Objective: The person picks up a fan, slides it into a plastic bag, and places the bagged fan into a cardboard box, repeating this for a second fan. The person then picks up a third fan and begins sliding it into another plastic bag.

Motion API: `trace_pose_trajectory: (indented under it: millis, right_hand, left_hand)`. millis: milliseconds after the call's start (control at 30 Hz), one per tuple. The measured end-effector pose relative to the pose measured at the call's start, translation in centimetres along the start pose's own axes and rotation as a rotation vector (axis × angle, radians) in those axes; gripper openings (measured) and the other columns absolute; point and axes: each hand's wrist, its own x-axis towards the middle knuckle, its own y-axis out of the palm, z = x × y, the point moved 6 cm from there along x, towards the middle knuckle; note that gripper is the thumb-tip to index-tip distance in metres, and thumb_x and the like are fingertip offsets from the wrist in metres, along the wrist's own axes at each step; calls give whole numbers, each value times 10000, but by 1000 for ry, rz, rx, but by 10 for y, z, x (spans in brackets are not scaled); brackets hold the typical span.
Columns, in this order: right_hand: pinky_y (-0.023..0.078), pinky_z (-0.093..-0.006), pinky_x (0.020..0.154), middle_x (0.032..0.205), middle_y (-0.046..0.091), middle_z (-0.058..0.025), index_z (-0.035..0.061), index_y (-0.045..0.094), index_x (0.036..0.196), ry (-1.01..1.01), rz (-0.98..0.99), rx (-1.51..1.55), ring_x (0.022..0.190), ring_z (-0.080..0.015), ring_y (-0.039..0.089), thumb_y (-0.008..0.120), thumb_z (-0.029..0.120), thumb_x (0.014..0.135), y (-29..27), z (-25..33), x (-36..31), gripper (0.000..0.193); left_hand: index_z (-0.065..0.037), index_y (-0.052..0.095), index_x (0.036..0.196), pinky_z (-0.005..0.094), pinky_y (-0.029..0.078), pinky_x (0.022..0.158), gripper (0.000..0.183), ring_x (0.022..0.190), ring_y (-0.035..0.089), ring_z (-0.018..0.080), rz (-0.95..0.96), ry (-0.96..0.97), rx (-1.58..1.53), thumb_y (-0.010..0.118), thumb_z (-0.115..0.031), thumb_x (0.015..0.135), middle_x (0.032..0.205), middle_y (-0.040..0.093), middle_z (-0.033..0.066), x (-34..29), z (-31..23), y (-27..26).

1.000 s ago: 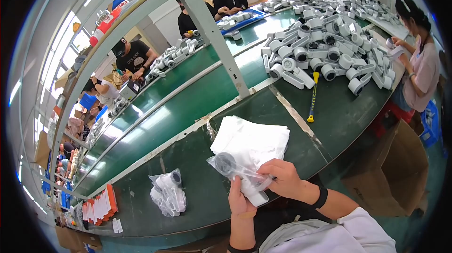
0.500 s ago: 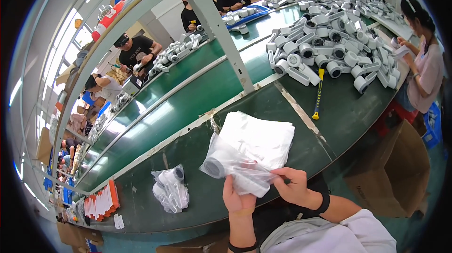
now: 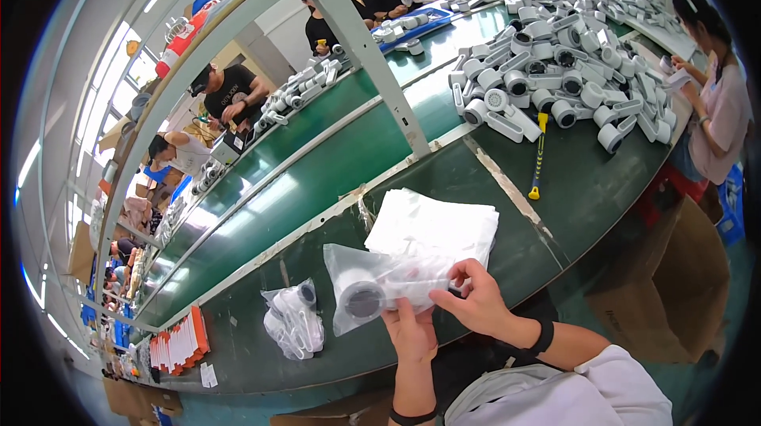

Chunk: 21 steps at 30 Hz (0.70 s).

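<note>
A white plastic device with a round grey end lies inside a clear plastic bag above the green bench's near edge. My left hand supports the bagged device from below, its fingers closed round it. At the bag's right end, my right hand pinches the plastic between thumb and fingers. Just behind is a stack of flat white plastic bags, partly covered by the bag in my hands. To the left, bagged white-and-grey parts rest on the bench.
A large heap of white-and-grey devices covers the far right. Before it lies a yellow-and-dark hammer-like tool. Orange-and-white cards stand at the left. An open cardboard box is at right. A metal post rises mid-bench; several people work around.
The bagged device has turned so its round end faces up more, and the bag lies flatter. My right hand has shifted slightly up and closer to the device's end.
</note>
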Motion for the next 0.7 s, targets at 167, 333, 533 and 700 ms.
trace_pose_trajectory:
  millis: [167, 333, 533, 700]
  right_hand:
    - [436, -232, 631, 921, 576, -27, 33, 611, 904, -159, -72, 237, 777, -87, 525, 756, 144, 828, 12, -14, 7, 198]
    - [479, -234, 690, 878, 598, -5, 13, 580, 914, -212, -45, 377, 787, -76, 553, 698, -20, 857, 15, -9, -14, 134]
    - [532, -219, 637, 829, 656, -66, 12, 568, 926, 5, 159, 804, 719, -106, 645, 684, -18, 875, 26, -13, -20, 130]
    - [524, -218, 575, 724, 656, -52, 20, 564, 855, -47, 166, 508, 638, -82, 636, 706, -25, 852, 12, -17, -18, 149]
  left_hand:
    - [-184, 288, 1425, 493, 501, 916, 426, 1211, 517, 313, 17, -35, -59, 434, -168, 1025, 1392, 461, 146, -1, 0, 5]
    - [-167, 266, 1450, 517, 449, 986, 479, 1256, 471, 311, -96, -71, -225, 447, -115, 1010, 1407, 426, 134, 6, -3, -2]
    - [-155, 247, 1475, 507, 397, 1047, 507, 1272, 449, 303, -83, -38, -212, 428, -122, 1003, 1405, 409, 107, 8, -6, -5]
    - [-151, 271, 1473, 510, 408, 1047, 499, 1255, 464, 302, -91, 9, -271, 416, -125, 996, 1392, 419, 111, 8, -10, -12]
